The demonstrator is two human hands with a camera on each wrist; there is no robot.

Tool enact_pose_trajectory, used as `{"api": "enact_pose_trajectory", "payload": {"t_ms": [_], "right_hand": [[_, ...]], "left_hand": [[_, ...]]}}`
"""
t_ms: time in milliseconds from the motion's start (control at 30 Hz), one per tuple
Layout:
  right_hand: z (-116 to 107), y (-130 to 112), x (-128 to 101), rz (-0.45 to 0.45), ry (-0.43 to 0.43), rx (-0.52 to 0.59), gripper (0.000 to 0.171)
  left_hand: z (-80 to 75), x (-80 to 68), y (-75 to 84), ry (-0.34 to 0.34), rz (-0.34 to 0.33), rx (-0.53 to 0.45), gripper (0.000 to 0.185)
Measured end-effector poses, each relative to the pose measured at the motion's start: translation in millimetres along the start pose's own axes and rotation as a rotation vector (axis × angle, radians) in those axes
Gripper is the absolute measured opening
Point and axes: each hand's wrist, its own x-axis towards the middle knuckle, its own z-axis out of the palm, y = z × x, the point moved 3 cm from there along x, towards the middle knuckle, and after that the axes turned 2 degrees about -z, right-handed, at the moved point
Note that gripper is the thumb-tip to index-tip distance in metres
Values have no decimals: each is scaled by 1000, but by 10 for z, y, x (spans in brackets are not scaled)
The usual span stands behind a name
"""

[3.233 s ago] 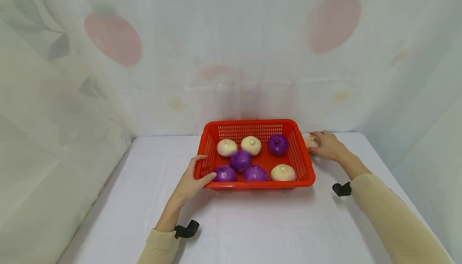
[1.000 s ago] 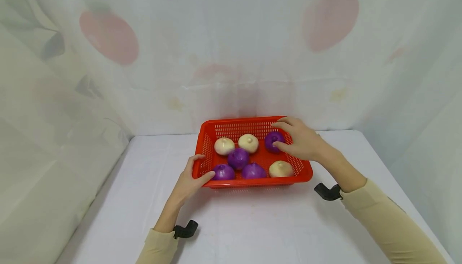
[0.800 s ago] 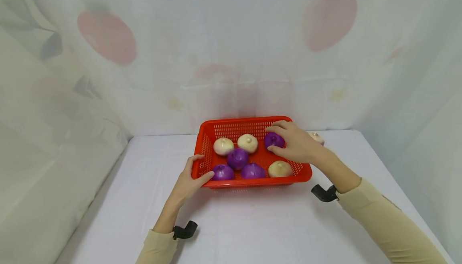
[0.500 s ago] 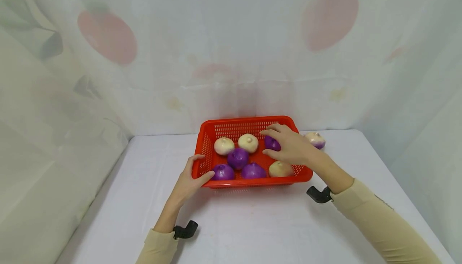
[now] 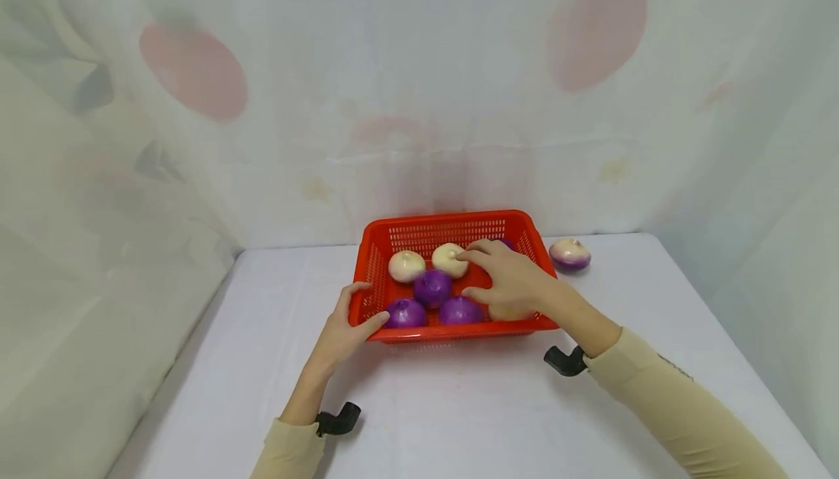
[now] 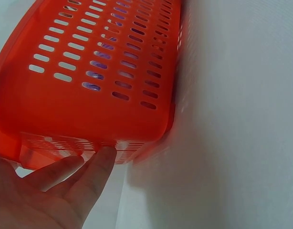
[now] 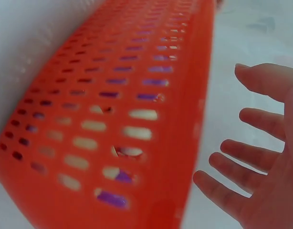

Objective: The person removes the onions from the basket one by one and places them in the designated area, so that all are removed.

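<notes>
A red plastic basket [image 5: 459,332] with slotted walls holds several onion-like bulbs, some purple [image 5: 432,288] and some white [image 5: 406,266]. My left hand [image 5: 342,332] grips its front left corner, thumb over the front rim and curled fingers at the left side. In the left wrist view, fingertips touch the basket's outer wall. My right hand [image 5: 514,279] hovers over the basket's right half, fingers spread and holding nothing. It partly covers a purple bulb behind it and a white bulb below it. Another bulb, white on top and purple underneath [image 5: 570,254], sits on the table outside the basket's right side.
The white-covered table [image 5: 452,413] extends around the basket. A pale curtain [image 5: 419,100] with faded fruit prints hangs right behind the basket, and more sheeting stands along both sides. Black wrist-worn pieces [image 5: 339,418] sit on both arms.
My right hand has left the bulb on the right and moved left over the basket, passing above the rear purple bulb. My left hand stays at the corner.
</notes>
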Motion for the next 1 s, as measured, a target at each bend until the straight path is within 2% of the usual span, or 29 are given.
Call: {"api": "enact_pose_trajectory", "payload": {"t_ms": [233, 400, 633, 1000], "right_hand": [[181, -68, 102, -51, -19, -26, 56], [287, -66, 157, -76, -43, -18, 62], [426, -34, 235, -34, -115, -44, 70], [533, 93, 261, 13, -157, -66, 66]], "left_hand": [[-36, -14, -33, 5, -13, 1, 71], [-37, -2, -45, 2, -2, -6, 71], [-16, 20, -45, 8, 2, -11, 70], [25, 18, -16, 11, 10, -8, 71]]}}
